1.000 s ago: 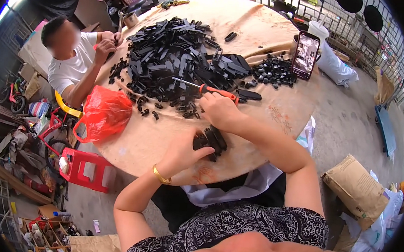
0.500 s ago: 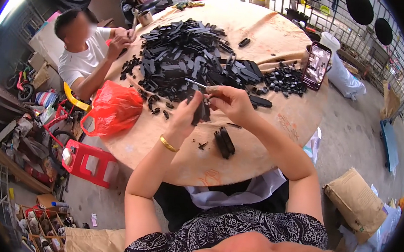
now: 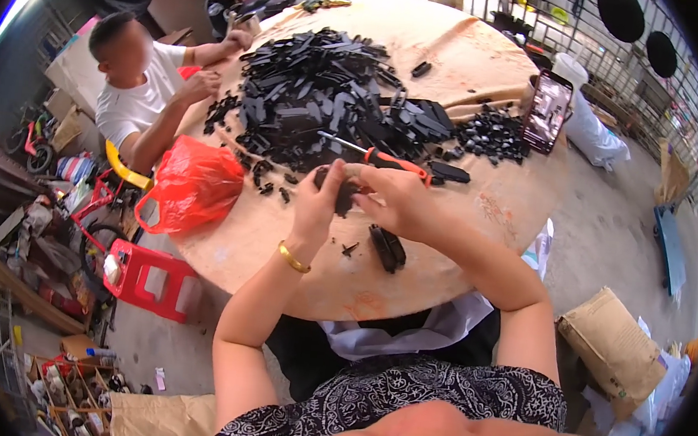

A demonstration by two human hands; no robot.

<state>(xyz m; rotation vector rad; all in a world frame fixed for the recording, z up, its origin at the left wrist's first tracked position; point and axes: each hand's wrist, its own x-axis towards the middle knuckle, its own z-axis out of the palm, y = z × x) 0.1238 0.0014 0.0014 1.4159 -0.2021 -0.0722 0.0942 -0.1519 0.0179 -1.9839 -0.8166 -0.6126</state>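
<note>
My left hand (image 3: 319, 203) is closed around a small black plastic piece (image 3: 344, 194), held above the near part of the table. My right hand (image 3: 396, 201) meets it there, its fingers pinched at the piece's right side. A screwdriver (image 3: 389, 163) with a red and black handle shows along the far edge of my right hand, shaft pointing left. I cannot tell whether it rests on the table or against the hand. Just below my hands, thicker black parts (image 3: 386, 249) stand side by side, with tiny black bits (image 3: 349, 250) to their left.
A heap of flat black pieces (image 3: 318, 91) covers the table's middle. Right of it are a pile of small black parts (image 3: 493, 135) and an upright phone (image 3: 548, 111). A red plastic bag (image 3: 194, 184) sits at the left edge, near a co-worker (image 3: 140, 88). A red stool (image 3: 148, 279) stands below.
The screwdriver's handle, hidden in my right hand before, now shows beyond it. My right fingers have come down onto the black piece. The co-worker's hands have moved apart, one reaching farther over the table.
</note>
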